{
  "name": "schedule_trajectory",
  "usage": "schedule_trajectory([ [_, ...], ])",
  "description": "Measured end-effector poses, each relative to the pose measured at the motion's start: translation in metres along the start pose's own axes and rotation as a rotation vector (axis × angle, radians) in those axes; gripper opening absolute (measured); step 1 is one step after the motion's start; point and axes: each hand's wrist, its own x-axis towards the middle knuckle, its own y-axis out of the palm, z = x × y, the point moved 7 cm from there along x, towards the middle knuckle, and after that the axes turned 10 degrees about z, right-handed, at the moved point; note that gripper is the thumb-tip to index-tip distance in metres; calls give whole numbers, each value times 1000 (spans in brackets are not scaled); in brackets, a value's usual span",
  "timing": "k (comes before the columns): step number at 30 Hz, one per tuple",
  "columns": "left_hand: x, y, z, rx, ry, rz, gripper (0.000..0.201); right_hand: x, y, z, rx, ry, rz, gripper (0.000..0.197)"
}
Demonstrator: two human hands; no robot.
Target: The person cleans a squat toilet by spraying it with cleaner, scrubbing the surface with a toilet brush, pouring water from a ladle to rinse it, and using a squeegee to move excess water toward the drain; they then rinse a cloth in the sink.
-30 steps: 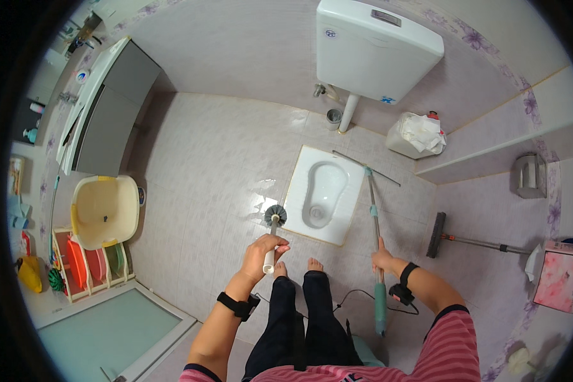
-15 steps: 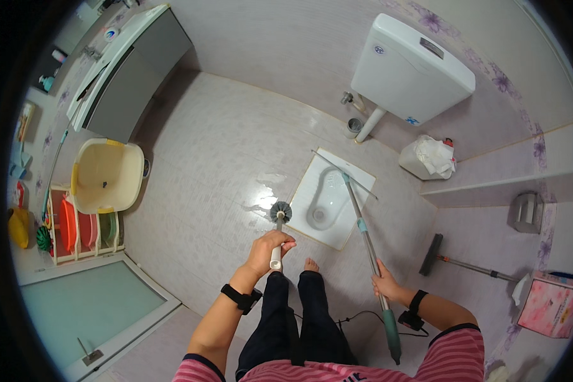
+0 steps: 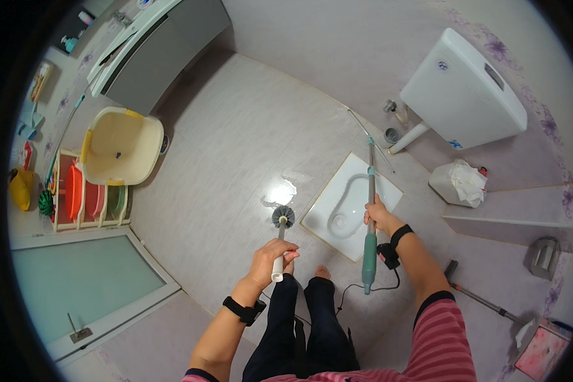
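My left hand (image 3: 271, 262) is closed round the white handle of a toilet brush (image 3: 282, 218). Its round grey bristle head points away from me over the floor, left of the squat toilet (image 3: 325, 207). My right hand (image 3: 378, 214) grips the grey pole of a floor squeegee (image 3: 371, 154), just above its green handle end. The pole passes over the right part of the toilet pan. Its thin long blade slants beyond the pan's far corner, near the wall; whether it touches the floor I cannot tell.
A white cistern (image 3: 458, 89) hangs at the far right, with a waste bin (image 3: 449, 184) below it. Another floor tool (image 3: 484, 299) lies at the right. Left stand a cream basin (image 3: 124, 149), a rack of coloured basins (image 3: 95, 197) and a grey vanity cabinet (image 3: 172, 51). Wet patches (image 3: 280, 191) shine mid-floor.
My right hand has moved forward with the squeegee, whose blade has gone from across the pan to beyond it, near the wall. The brush stays in my left hand. The view has shifted.
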Motion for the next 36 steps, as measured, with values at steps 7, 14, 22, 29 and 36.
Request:
schedule_trajectory([
  [7, -12, -19, 20, -23, -38, -47, 18, -32, 17, -61, -224, 297, 59, 81],
  [14, -28, -33, 20, -52, -56, -47, 19, -149, -22, -114, -770, 464, 138, 77],
  [22, -49, -59, 9, 246, 37, -106, 22, -213, -41, -112, -905, 195, 149, 73],
  [29, -87, -54, 65, 167, -244, -45, 28, -106, 16, -66, -1284, -163, 150, 74],
  [36, -94, -54, 86, 29, -273, -95, 22, 10, 83, 2, -1487, 7, 175, 65],
])
